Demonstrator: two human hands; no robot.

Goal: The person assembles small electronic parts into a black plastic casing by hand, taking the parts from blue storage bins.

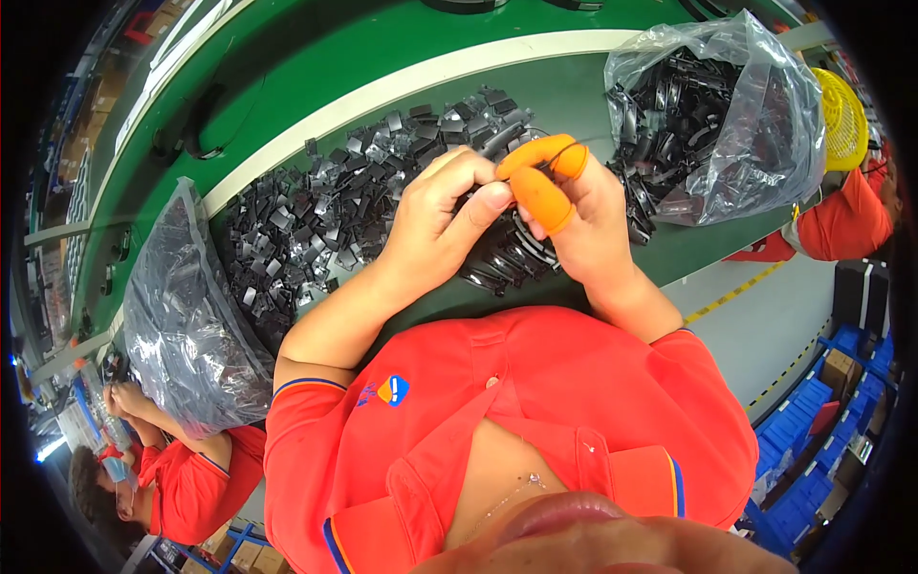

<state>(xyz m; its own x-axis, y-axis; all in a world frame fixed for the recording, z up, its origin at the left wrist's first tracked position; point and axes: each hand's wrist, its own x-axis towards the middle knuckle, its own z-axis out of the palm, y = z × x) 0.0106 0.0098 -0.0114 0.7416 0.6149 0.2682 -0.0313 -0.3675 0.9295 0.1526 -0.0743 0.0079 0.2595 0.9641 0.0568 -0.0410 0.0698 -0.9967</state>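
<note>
At the far left, a co-worker in a red shirt (206,488) sat beyond a grey translucent plastic bag (186,316), which slumped against the near edge of the dark green worktable (574,91). Next to the bag, a broad heap of small glossy black rectangular plastic pieces (320,201) spread along the tabletop and ran behind the wrists.

The bare left hand (440,206) came in over that heap, its thumb and bent forefinger pinching a small dark part (506,180) from the left side. The right hand (593,215), with orange rubber finger sleeves (542,199) on two digits, gripped the same part from the opposite side. The part sat directly between the two sets of fingertips, above the table; they hid most of it, so its long axis could not be told.

Just beneath, on the body side of the grip, curved black plastic strips (512,263) lay side by side, nearer the right hand than the left. Further right stood an open clear plastic bag (765,124) of black curved parts (684,105), with a yellow perforated basket (841,120) beyond it.
</note>
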